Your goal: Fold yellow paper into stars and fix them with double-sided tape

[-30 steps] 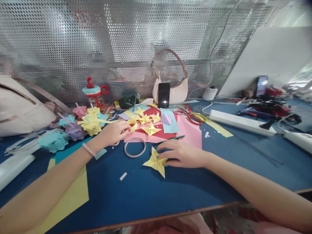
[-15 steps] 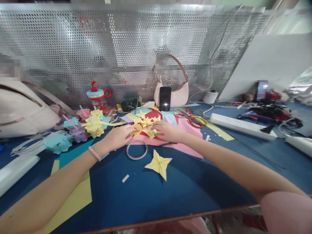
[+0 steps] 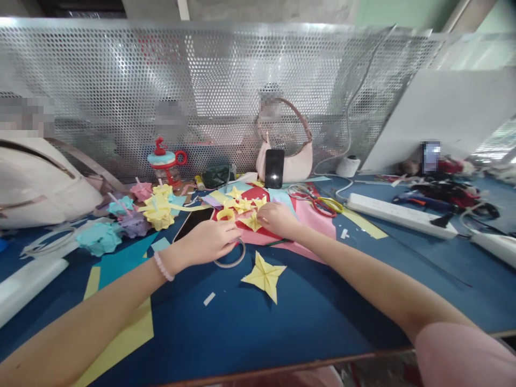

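My left hand [image 3: 207, 242] has its fingers closed at the upper rim of a roll of tape [image 3: 242, 256] lying on the table, covering part of the ring. My right hand [image 3: 277, 219] is closed, its fingertips at the edge of a small folded yellow paper star [image 3: 251, 221] over the pink paper. Just beyond my left fingers sits a yellow paper ring [image 3: 226, 215]. More folded yellow stars [image 3: 243, 205] lie behind. A larger yellow paper star [image 3: 265, 275] rests on the table nearer to me.
Paper flowers [image 3: 159, 207] and a white bag [image 3: 44, 183] stand at the left. Beyond the papers are a lidded cup [image 3: 167, 167], a phone [image 3: 274, 169] and a handbag [image 3: 300, 161]. Scissors [image 3: 324, 206] and a power strip [image 3: 399, 215] lie right. Yellow sheets [image 3: 124, 344] lie under my left forearm.
My left hand has come away from the yellow paper ring, towards me and right, onto the roll of tape. My right hand stays by the small star. A dark phone shows behind my left hand.
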`<state>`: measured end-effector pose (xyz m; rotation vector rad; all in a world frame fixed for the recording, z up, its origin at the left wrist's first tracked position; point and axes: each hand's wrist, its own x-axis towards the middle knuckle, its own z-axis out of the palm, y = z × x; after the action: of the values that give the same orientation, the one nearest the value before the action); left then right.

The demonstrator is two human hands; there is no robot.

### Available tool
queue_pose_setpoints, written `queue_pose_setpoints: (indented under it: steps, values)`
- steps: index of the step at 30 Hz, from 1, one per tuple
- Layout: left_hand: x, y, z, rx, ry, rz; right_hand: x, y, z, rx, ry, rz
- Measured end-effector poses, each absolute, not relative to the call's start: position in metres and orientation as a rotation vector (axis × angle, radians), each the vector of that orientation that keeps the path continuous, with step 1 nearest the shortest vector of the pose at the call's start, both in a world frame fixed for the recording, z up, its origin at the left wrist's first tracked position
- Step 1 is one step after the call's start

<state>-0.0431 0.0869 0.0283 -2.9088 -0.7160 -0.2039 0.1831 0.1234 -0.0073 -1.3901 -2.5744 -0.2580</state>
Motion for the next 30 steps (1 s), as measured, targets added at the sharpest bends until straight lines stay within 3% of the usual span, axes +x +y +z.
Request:
queue_pose_setpoints:
  steps: [8, 16, 23, 30]
  values:
    - [-0.044, 0.076, 0.036, -2.991, -0.653, 0.163, 0.224, 0.138, -0.001, -1.704, -2.326, -0.356]
    - [-0.044, 0.073, 0.036, -2.979, -0.65, 0.193, 0.214, 0.132, 0.002, -1.493, -2.478, -0.3]
    - [-0.046, 0.074, 0.037, -3.017, -0.668, 0.221, 0.201, 0.124, -0.005, -0.982, -2.748, -0.076]
    - [-0.044, 0.074, 0.039, -3.007, -0.682, 0.256, 0.197, 0.128, -0.014, -1.254, -2.422, 0.248]
